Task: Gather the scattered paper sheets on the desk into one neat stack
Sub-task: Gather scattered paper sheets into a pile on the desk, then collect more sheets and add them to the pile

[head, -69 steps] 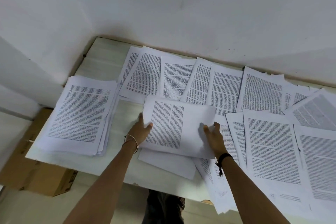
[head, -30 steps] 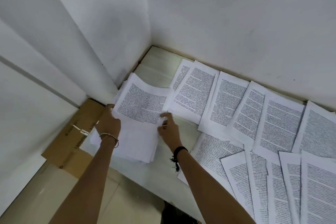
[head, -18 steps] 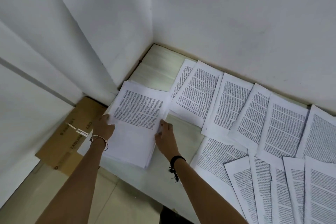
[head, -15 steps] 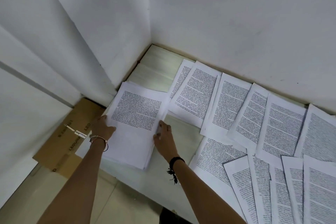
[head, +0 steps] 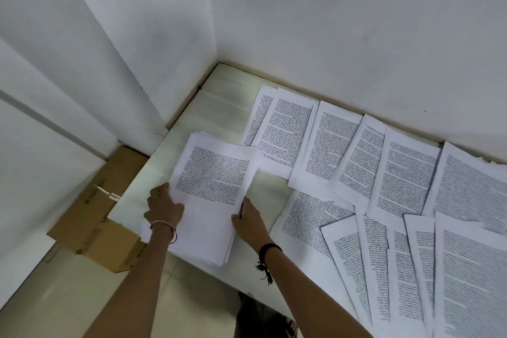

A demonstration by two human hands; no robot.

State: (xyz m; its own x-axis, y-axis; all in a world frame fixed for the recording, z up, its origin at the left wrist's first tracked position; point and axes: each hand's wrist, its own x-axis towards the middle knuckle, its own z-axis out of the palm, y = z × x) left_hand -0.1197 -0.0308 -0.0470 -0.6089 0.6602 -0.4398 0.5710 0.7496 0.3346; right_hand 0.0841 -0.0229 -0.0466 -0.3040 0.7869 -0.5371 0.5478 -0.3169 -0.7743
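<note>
Head view: the stack (head: 204, 208) sits at the desk's (head: 219, 107) left front corner, near the front edge, printed side up. Its top sheet is skewed and the lower edges fan out at the near corner, so it isn't square yet.

We have both hands on it. Our left hand (head: 163, 207) lies on the stack's left side with its fingers at the top sheet's left edge. Our right hand (head: 248, 218) is against the right edge, touching it. Fingertips on both sides are hidden by the paper and the backs of the hands, so we can't tell whether they're pinching or just pressing inward.

We judge the step as seating and squaring the newest sheet on the pile. The task looks well short of done: loose sheets (head: 329, 143) run in a row along the back wall, and more overlap in a fan at the right front.

Next move, as we see it, is to push the side edges flush, then reach right for the nearest loose sheet (head: 304, 217) just beside the stack. Sheets overlap, so lift one cleanly without dragging its neighbours.

A cardboard box (head: 101, 217) sits below the desk's left end.
</note>
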